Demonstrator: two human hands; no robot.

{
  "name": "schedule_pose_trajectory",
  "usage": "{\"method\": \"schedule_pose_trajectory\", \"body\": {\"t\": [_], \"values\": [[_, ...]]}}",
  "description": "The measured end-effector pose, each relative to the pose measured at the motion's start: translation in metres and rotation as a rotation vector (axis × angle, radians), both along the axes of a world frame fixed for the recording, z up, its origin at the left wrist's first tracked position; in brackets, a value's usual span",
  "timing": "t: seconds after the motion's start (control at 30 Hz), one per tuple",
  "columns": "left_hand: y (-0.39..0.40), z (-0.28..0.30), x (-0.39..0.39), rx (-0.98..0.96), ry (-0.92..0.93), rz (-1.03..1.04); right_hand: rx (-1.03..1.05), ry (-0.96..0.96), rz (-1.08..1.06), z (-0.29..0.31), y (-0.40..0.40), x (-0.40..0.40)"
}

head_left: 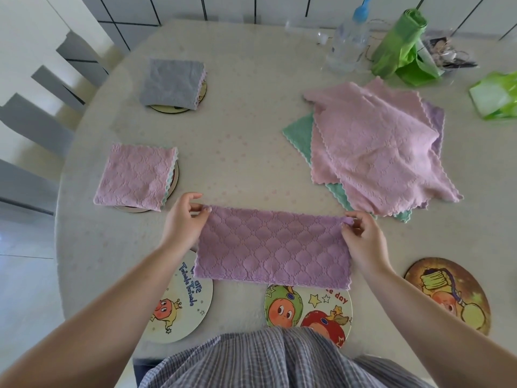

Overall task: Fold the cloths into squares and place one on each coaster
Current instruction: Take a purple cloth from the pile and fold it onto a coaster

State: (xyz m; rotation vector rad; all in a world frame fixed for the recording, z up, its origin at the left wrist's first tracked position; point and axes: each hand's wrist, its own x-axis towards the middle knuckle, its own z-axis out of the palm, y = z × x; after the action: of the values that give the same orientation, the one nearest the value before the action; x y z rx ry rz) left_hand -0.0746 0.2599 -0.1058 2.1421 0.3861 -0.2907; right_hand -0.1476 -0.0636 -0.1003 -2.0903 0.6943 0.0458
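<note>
A purple cloth (pixel 272 247), folded in half into a long rectangle, hangs between my hands over the table's near edge. My left hand (pixel 183 219) pinches its upper left corner and my right hand (pixel 363 236) pinches its upper right corner. Three bare picture coasters lie near me: a white one (pixel 179 306) at the left, a fruit one (pixel 307 312) in the middle, a brown one (pixel 447 295) at the right. A folded pink cloth (pixel 134 179) covers a coaster at mid-left. A folded grey cloth (pixel 172 84) covers another at the far left.
A loose pile of unfolded pink, green and purple cloths (pixel 375 152) lies at the right. At the back right stand a clear plastic bottle (pixel 347 43), a green bag roll (pixel 400 49) and a green packet (pixel 495 96). Grey chairs (pixel 36 116) stand left of the table.
</note>
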Motion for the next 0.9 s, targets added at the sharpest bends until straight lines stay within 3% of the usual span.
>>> {"method": "schedule_pose_trajectory", "body": {"t": [0.23,0.3,0.43,0.57,0.67,0.9], "values": [[-0.004,0.0,0.002,0.11,-0.034,-0.026,-0.013,0.012,-0.025,0.0,0.003,0.007],[-0.006,0.003,-0.005,0.258,-0.173,-0.097,-0.047,-0.007,-0.02,0.003,0.005,0.005],[-0.03,0.011,-0.035,0.375,-0.51,-0.504,-0.384,-0.224,0.382,0.014,0.024,-0.01],[-0.073,-0.004,-0.075,0.466,-0.476,-0.92,-0.5,-0.079,0.781,0.005,0.073,-0.035],[-0.076,-0.02,-0.085,0.626,-0.413,-0.994,-0.639,0.004,0.849,-0.013,0.085,-0.047],[-0.041,-0.027,-0.067,0.772,-0.412,-1.134,-0.806,0.063,0.877,-0.022,0.061,-0.053]]}}
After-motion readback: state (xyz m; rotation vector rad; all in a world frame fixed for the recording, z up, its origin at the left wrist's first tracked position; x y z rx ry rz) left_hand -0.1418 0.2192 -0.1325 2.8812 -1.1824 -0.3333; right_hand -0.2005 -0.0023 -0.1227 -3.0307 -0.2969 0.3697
